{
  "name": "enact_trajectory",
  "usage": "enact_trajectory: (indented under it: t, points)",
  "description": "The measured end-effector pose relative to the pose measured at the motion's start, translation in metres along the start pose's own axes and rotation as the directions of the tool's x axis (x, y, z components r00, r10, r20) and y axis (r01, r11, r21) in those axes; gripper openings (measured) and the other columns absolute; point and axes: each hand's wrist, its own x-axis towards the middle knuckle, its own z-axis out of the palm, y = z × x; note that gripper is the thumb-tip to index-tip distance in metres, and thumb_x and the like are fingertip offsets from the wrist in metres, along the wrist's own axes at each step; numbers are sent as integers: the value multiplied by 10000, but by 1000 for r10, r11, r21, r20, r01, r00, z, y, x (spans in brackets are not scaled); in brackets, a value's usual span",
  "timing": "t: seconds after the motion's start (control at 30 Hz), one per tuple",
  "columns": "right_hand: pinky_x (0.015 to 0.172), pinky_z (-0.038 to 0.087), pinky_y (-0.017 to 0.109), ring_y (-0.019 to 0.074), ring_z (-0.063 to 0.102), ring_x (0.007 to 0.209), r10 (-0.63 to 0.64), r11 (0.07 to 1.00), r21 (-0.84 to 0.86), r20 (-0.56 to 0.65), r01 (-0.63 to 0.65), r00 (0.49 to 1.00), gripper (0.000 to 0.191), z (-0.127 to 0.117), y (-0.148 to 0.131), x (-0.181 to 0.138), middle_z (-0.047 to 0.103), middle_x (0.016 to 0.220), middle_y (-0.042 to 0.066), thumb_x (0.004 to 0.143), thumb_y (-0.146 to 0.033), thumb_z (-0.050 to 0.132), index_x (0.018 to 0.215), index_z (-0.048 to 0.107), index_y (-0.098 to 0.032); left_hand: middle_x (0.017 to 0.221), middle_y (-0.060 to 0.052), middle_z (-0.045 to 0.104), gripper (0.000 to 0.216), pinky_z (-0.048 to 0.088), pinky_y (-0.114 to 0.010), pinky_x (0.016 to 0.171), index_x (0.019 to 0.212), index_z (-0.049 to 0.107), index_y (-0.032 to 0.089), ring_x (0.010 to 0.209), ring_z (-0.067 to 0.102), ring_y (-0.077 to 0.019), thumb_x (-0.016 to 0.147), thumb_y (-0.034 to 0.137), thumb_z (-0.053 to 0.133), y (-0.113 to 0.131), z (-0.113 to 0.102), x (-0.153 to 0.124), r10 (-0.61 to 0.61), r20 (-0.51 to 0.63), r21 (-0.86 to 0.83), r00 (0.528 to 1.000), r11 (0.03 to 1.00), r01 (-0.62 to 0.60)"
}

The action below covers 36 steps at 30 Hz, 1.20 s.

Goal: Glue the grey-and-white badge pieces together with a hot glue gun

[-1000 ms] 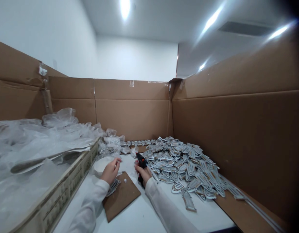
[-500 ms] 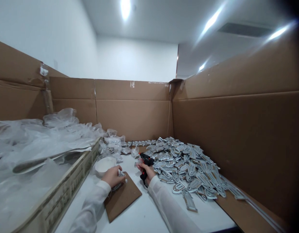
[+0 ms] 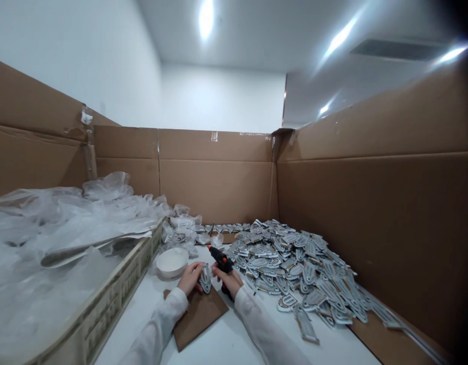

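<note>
My left hand (image 3: 190,278) is closed on a small grey-and-white flat piece with a rounded end (image 3: 206,280), held upright above a brown board (image 3: 201,318). In my right hand (image 3: 229,280) is a black glue gun (image 3: 221,259), gripped by its handle, with its orange tip pointing up and to the left. The right fingertips are close beside the flat piece; whether they touch it I cannot tell. A white bowl (image 3: 172,262) stands just beyond my left hand.
A large heap of similar flat pieces (image 3: 290,258) lies on the right. On the left, a cream plastic crate (image 3: 119,291) is piled with clear plastic bags (image 3: 74,218). Small bagged items (image 3: 184,228) lie behind the bowl. Cardboard walls (image 3: 218,187) enclose the white table (image 3: 234,337).
Both hands have come together over the board's far edge. The flat piece is now upright between them, and the glue gun's tip has swung left. The view has shifted slightly left.
</note>
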Motion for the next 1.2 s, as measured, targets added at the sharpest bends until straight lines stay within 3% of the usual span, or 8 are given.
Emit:
enact_trajectory:
  t: [0.2,0.33,0.6,0.9,1.07,1.2]
  points:
    - [519,367,267,149,479,535,-24,987,-159,-36,18,999,224,-1,-5,-3,536,543,-5,582,-376,660,679,658,-174,543,39,547,369,379,-201,376,936,584,133,414,485,-87,643,355,603,-2,1,3,-14,59,-91,998,996,19]
    - [551,370,272,170,502,591,-74,985,-155,-21,70,997,175,-2,-2,-2,548,574,9,598,-340,656,668,657,-180,620,8,602,462,375,-201,408,957,597,128,443,500,-83,594,408,660,-4,2,2,14,123,-147,992,989,4]
    - [620,397,277,173,522,644,-195,957,-219,-6,189,981,167,-4,10,5,581,654,26,659,-360,618,679,636,-195,555,17,565,529,288,-203,403,952,644,113,397,374,-57,602,510,643,-9,0,5,113,148,-67,983,992,-104]
    - [640,400,285,171,500,646,-288,936,-209,8,283,958,204,1,-7,-1,564,676,22,626,-377,637,658,592,-181,520,44,501,588,280,-202,414,953,649,116,409,356,-56,572,564,651,-10,3,3,132,137,-73,982,990,-123]
    - [649,395,274,166,497,661,-302,940,-162,13,300,953,224,1,-4,0,561,705,18,619,-346,653,745,579,-176,565,17,563,593,259,-190,416,972,643,112,421,356,-51,576,553,657,-5,6,0,131,141,-134,981,985,-112]
    - [635,392,265,158,494,650,-297,939,-174,27,297,955,246,-4,2,3,556,705,6,643,-340,638,808,555,-177,677,-22,626,572,330,-202,457,997,638,125,491,460,-85,585,522,664,0,8,-5,133,143,-122,981,986,-116]
